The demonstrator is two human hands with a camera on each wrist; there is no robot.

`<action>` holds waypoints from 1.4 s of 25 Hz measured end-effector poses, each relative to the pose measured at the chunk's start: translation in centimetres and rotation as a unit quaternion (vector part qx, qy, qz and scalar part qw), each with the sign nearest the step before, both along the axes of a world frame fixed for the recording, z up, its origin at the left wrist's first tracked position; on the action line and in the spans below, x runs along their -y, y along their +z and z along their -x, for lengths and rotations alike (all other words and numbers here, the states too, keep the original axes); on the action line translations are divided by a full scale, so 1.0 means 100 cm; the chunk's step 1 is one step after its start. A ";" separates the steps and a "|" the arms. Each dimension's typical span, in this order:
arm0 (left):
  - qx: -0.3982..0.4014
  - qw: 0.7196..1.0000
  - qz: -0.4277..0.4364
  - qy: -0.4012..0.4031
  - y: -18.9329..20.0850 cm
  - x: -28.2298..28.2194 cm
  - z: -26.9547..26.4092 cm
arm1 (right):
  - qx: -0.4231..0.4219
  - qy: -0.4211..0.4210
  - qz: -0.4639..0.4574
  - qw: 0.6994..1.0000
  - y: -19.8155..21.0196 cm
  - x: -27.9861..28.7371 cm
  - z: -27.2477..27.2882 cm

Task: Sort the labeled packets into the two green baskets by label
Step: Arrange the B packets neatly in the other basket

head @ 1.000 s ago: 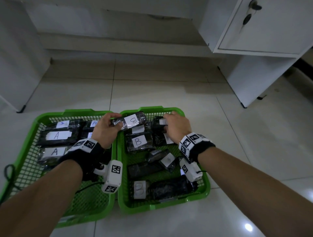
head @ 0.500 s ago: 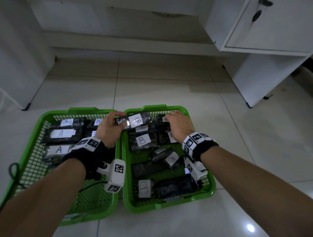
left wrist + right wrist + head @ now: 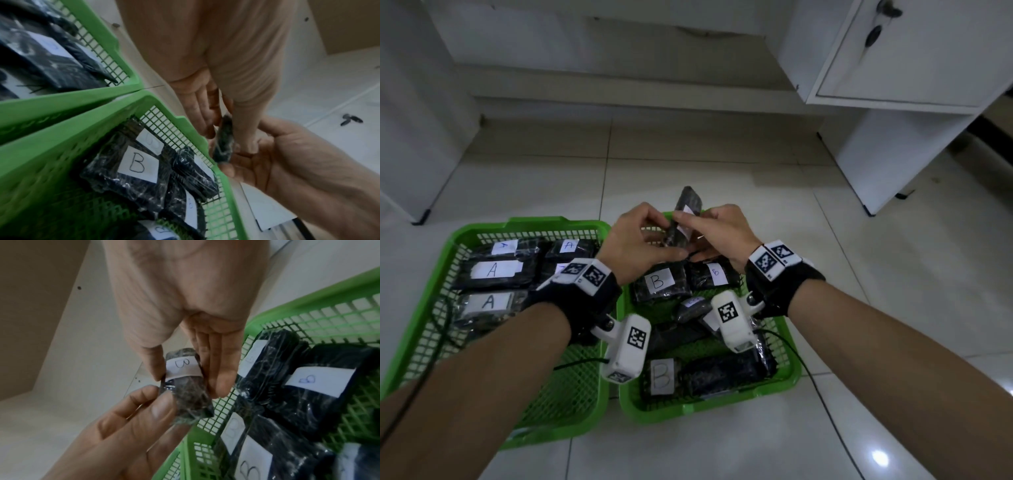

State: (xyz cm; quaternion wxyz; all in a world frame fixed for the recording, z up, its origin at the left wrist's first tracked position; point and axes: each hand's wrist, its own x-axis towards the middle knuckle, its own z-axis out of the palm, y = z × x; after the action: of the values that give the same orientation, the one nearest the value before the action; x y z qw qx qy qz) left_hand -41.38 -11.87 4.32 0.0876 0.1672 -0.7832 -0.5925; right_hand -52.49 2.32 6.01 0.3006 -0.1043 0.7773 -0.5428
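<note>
A dark packet [image 3: 686,214] with a white B label [image 3: 182,368] stands upright over the far rim of the right green basket [image 3: 705,404]. My left hand [image 3: 654,234] pinches its lower part and my right hand [image 3: 700,233] pinches it at the label. The right basket holds several B packets [image 3: 659,282]. The left green basket [image 3: 534,226] beside it holds several A packets [image 3: 491,270]. In the left wrist view the held packet [image 3: 224,139] shows edge-on between the two hands.
The baskets sit side by side on a white tiled floor [image 3: 722,161]. A white cabinet [image 3: 893,154] stands at the back right, and a white panel [image 3: 410,137] at the back left. Black cables [image 3: 811,373] trail from the wrist cameras.
My left hand held the B packet flat over the basket divide; it is now raised and turned upright. My right hand left the packets in the right basket and took hold of it too.
</note>
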 end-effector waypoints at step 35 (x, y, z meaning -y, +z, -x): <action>0.201 0.906 0.363 -0.084 -0.047 0.026 -0.025 | -0.346 0.275 -0.335 0.832 -0.042 -0.045 -0.022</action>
State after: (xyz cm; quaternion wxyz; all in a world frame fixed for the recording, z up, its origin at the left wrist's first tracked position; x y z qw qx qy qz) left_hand -38.88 -14.49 -0.41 -0.0666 0.1732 -0.9563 -0.2260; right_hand -50.32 6.85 1.84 0.1650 -0.3878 0.9040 -0.0720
